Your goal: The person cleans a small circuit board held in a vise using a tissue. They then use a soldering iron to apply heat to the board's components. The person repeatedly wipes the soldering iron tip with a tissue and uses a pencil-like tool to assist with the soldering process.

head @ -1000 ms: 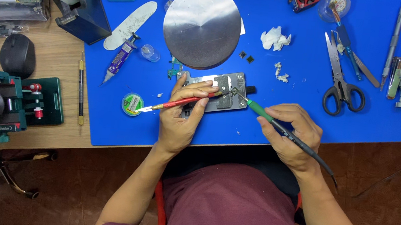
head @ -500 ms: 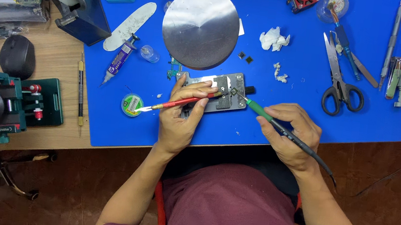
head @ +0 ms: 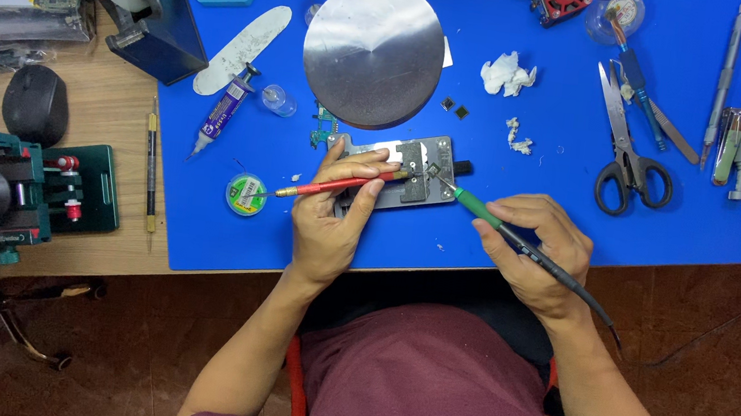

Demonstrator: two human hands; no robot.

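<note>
Hands meet over a small grey metal circuit-board holder lying at the centre of the frame on the blue rubber mat that covers the wooden worktop. The left hand pinches a slim red-handled tool between thumb and fingers, its metal tip laid across the holder and its tail pointing toward the left of the frame. The right hand is closed pen-fashion around a green-gripped soldering iron with a black cord trailing to the lower right; its fine tip touches the holder near the red tool's tip.

Just above the holder stands a round silver metal disc. Left of the left hand lies a small green and white spool of solder wick, and further up a purple-labelled syringe. At the right of the frame, black-handled scissors rest on the mat, well apart from both hands.
</note>
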